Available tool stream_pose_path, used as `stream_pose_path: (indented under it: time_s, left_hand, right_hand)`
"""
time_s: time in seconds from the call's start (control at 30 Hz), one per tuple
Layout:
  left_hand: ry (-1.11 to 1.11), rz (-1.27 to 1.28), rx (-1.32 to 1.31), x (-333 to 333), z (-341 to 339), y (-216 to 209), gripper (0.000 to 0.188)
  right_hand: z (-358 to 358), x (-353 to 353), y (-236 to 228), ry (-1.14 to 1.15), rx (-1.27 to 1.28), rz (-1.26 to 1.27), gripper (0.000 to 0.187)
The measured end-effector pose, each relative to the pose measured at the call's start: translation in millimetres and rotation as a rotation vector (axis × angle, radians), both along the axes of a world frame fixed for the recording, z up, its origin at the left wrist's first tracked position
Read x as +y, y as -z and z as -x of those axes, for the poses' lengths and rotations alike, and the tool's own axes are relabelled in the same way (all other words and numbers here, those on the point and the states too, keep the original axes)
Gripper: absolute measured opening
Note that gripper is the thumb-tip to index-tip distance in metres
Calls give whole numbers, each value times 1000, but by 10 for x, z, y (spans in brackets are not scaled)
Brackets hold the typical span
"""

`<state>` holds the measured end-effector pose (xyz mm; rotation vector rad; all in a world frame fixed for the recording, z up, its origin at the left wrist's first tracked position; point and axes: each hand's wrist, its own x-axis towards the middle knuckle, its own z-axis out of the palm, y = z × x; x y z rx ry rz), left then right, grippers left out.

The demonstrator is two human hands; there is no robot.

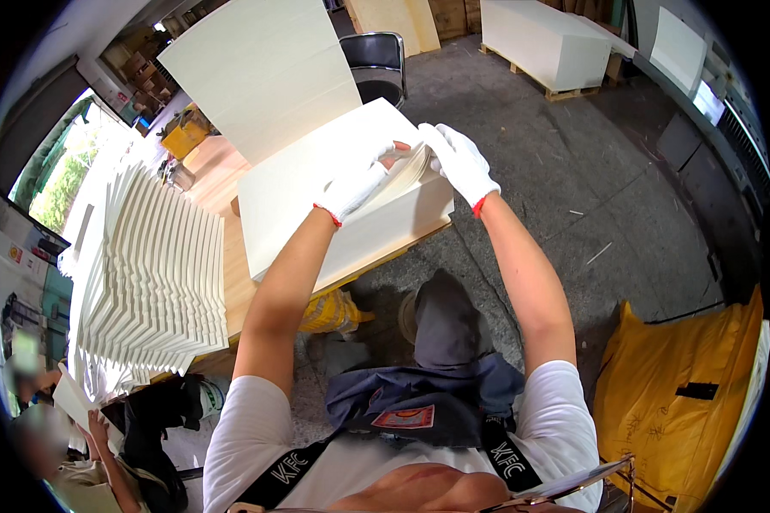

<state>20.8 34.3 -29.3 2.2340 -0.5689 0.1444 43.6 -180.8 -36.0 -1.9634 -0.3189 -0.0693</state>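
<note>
A thick stack of white paper sheets [376,224] lies at the table's near right corner. My right hand [460,162], in a white glove with a red cuff, pinches the curled-up corner of several sheets [414,171]. On top of the stack rests my left hand [355,186], gloved the same way, its fingers stretched out beside the bent sheets. Bare fingertips show on that hand; its underside is hidden. Behind the stack rises a large white board or sheet [269,73], standing at a slant.
Left on the wooden table [241,295] are fanned, layered piles of white sheets [158,274]. A black chair [376,64] stands beyond. A white block on a pallet [547,51] is at the far right; a yellow cover [672,402] is near right. Another person [85,453] handles a sheet lower left.
</note>
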Motion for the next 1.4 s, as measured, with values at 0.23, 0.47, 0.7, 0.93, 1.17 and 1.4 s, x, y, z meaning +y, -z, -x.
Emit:
stream_pose_path:
  time_s: [0.23,0.47,0.7,0.93,1.17,1.4]
  left_hand:
    - [-74,1,127,-79,102,-101,41]
    - [-41,112,113,-80,105,-107,41]
    - [-64,-93,-27,-34,64,-52,39]
    - [-83,-105,10,-99,122,-58,33]
    - [-58,-61,4,-98,115,-71,32]
    - [-84,-146,-47,-100,128,-88,29]
  right_hand:
    - [71,31,117,48,-148,-7,57]
    - [63,36,179,70,-280,19,55]
    - [46,53,156,126,-219,150,55]
    - [32,49,210,112,-224,92,55]
    - [32,51,219,121,-199,73,57]
    - [27,72,239,142,-262,92,55]
